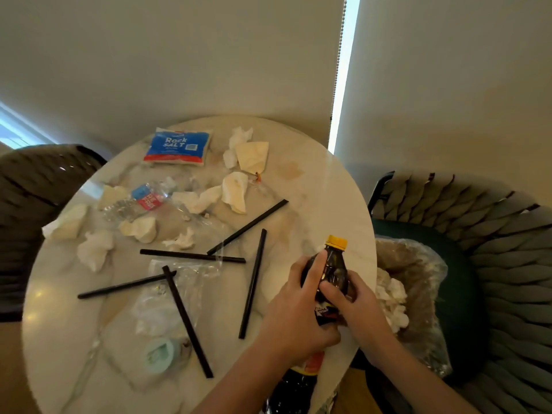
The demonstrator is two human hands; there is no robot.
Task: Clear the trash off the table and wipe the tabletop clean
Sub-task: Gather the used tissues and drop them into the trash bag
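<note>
Nearest the camera, a second dark bottle (295, 383) with an orange-and-yellow label lies at the near rim of the round marble counter (328, 186), partly hidden under the left forearm. Just beyond it, a small dark bottle with a yellow cap (334, 265) is held upright above the counter's right edge; the left hand (294, 306) is wrapped round its body and the right hand (355, 300) is curled about its lower part. A lined trash bag (418, 282), already holding crumpled white paper, stands open just beside the counter on the right.

The step in hand is judged to be the binning of this bottle. It would be done well if the bottle were kept capped and upright, carried clear of the rim, and lowered into the bag's mouth rather than tossed.

Much is left on the counter: black straws (254, 282) lie crossed over clear plastic wrapping (179, 282), crumpled tissues (236, 191) are scattered about, a crushed clear water bottle (137, 201) lies to the left, and a bag of rock salt (177, 146) sits at the far side. A pale green lid-like object (161, 354) rests near the front. Brownish stains are seen on the marble, so wiping cannot begin until this litter is removed. Woven chairs (493, 222) stand close on both sides.
</note>
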